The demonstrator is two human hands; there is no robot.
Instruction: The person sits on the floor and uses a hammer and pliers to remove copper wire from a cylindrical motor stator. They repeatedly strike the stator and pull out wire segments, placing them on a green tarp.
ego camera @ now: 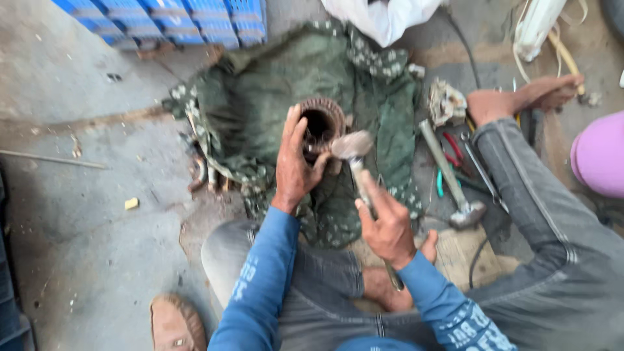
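On grey concrete floor, crumpled green patterned cloth carries a round rusty-brown metal motor stator. Left hand grips its rim; right hand is closed around a steel-headed hammer. Risk: a glancing blow hits the left fingers, so close to the head.

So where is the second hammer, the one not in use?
In the head view, the spare hammer lies on the floor right of centre, beside the green cloth and red-handled pliers, near the person's outstretched leg.
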